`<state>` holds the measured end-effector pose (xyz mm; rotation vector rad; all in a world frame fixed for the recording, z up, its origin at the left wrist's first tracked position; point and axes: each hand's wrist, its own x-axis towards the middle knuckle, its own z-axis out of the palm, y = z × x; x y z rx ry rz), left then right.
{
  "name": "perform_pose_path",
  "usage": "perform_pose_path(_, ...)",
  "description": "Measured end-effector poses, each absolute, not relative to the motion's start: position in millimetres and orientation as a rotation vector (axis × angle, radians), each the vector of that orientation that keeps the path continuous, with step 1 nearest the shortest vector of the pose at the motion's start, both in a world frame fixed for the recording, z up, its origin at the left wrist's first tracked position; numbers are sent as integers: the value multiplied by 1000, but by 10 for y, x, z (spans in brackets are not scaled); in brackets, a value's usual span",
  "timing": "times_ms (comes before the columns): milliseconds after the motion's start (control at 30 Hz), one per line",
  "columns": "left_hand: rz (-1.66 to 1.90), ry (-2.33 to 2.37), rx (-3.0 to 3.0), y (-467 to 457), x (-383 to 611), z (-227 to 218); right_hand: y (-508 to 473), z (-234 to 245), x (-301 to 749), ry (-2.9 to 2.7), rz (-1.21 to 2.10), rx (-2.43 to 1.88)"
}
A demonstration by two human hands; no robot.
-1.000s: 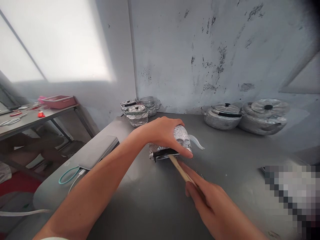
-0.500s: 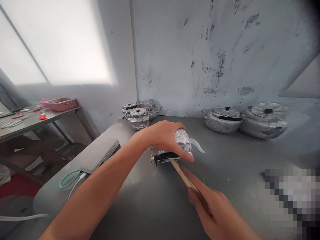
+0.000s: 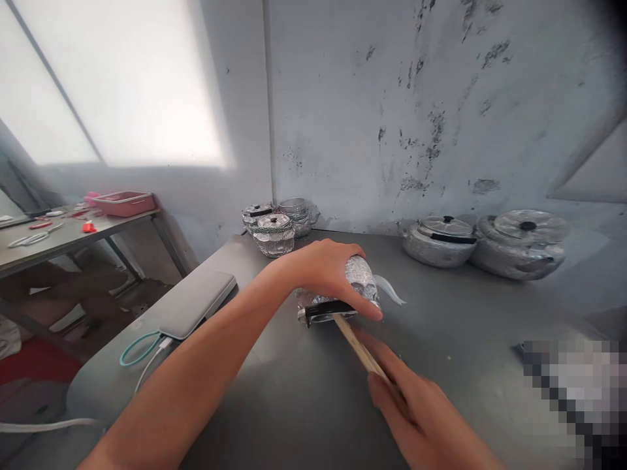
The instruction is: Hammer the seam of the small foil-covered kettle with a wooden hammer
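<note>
My left hand (image 3: 330, 271) is wrapped over a small silver kettle (image 3: 360, 269) that lies tipped on the grey table. The kettle's black handle (image 3: 326, 307) faces me, and its curved spout (image 3: 389, 290) points right. My right hand (image 3: 409, 395) grips a pale wooden stick (image 3: 360, 349), whose far end meets the kettle's near side below the handle. That end is hidden, so I cannot tell how deep it reaches. My left palm covers much of the kettle body.
Behind stand several small silver pots (image 3: 273, 234). Two bigger lidded kettles, a nearer-centre one (image 3: 435, 248) and a far-right one (image 3: 519, 251), stand by the wall. A power bank (image 3: 198, 303) with cables lies left. A side table holds a pink basket (image 3: 125, 203) and scissors (image 3: 34, 238). A blurred-out object (image 3: 573, 385) lies right.
The whole view has shifted slightly, so things sit a little lower and further right. Both hands keep their holds on the kettle and the stick, which have hardly moved.
</note>
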<state>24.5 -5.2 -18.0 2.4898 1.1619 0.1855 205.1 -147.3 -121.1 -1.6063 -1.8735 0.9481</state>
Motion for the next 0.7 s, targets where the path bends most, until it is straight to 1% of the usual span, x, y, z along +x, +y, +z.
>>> perform_pose_path(167, 177, 1159, 2506, -34, 225, -179, -1461, -932, 1933, -1318, 1595, -1793)
perform_pose_path(233, 170, 1157, 2506, -26, 220, -179, -1438, -828, 1894, -1192, 1760, -1797)
perform_pose_path(300, 173, 1157, 2506, -17, 220, -179, -1400, -774, 1885, -1167, 1836, -1821)
perform_pose_path(467, 175, 1162, 2508, -9, 222, -179, -1309, -813, 1920, -1206, 1802, -1823)
perform_pose_path(700, 175, 1152, 2502, 9, 197, -199, -1351, -843, 1839, -1446, 1502, -1914)
